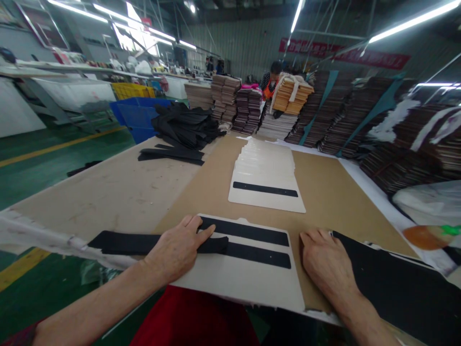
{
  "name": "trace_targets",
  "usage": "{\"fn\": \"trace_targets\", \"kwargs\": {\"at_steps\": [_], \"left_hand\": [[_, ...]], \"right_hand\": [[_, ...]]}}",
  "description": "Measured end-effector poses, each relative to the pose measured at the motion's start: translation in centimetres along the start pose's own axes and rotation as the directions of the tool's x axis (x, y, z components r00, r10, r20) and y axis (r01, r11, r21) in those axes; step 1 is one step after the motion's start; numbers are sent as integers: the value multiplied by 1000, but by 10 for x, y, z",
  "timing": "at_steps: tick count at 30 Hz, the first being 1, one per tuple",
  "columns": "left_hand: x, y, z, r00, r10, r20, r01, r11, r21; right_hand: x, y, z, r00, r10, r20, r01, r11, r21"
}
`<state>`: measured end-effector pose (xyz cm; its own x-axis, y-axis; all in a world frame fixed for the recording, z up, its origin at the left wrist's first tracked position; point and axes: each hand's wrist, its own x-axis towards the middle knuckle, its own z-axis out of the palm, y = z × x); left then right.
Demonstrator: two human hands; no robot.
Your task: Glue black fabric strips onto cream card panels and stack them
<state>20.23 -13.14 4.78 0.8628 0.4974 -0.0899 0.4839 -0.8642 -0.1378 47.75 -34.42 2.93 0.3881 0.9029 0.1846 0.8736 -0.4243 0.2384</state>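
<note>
A white board point(248, 286) lies flat at the table's front edge, with two black strips across it, the upper strip point(252, 232) and the lower strip point(262, 255). My left hand point(182, 245) rests at the board's left side, thumb stretched out and fingertips on the upper strip's left end. Under this hand runs a small bunch of loose black strips point(126, 242), reaching onto the lower strip. Right of the board, my right hand point(326, 262) is curled, fingers together, beside a black sheet point(403, 288); what lies under its fingertips is hidden.
Further back, overlapping white boards point(266, 161) lie on brown cardboard point(320, 178), the front one bearing a black strip point(264, 189). A heap of black strips point(187, 127) sits back left, near a blue bin point(139, 117). Tall stacks point(324, 110) line the back, where a person point(269, 85) is.
</note>
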Motion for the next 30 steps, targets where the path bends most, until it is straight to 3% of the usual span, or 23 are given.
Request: {"fn": "trace_targets", "kwargs": {"at_steps": [2,6,9,13,19,22,25,27,29,30], "left_hand": [[0,0,0,1000,-2,-3,2,1000,-4],[0,0,1,1000,-12,-19,11,1000,-23],[-5,-3,3,999,3,-45,-6,999,-54],[-21,-9,9,995,-20,-102,10,995,-103],[-38,-6,19,976,-48,-212,20,991,-132],[-38,-7,25,961,-44,-275,-3,986,-168],[-39,-9,30,945,-42,-324,-23,981,-192],[-42,-11,33,943,-26,-332,-37,982,-183],[-47,-14,39,946,-6,-325,-49,986,-160],[-49,-18,42,947,3,-322,-54,988,-147]], "right_hand": [[3,-4,-1,999,1,-32,0,1000,28],[5,-11,7,991,-124,-41,128,985,119],[-5,-1,20,996,-34,-82,42,995,89],[-27,10,39,976,-37,-213,83,974,210],[-43,-36,29,984,150,-97,-81,857,508],[-30,-48,18,954,298,41,-241,676,697],[-10,-45,10,861,425,280,-422,290,859],[1,-43,6,818,429,383,-447,56,893],[8,-46,0,828,410,383,-413,-17,910],[9,-48,-3,840,406,360,-394,0,919]]}}
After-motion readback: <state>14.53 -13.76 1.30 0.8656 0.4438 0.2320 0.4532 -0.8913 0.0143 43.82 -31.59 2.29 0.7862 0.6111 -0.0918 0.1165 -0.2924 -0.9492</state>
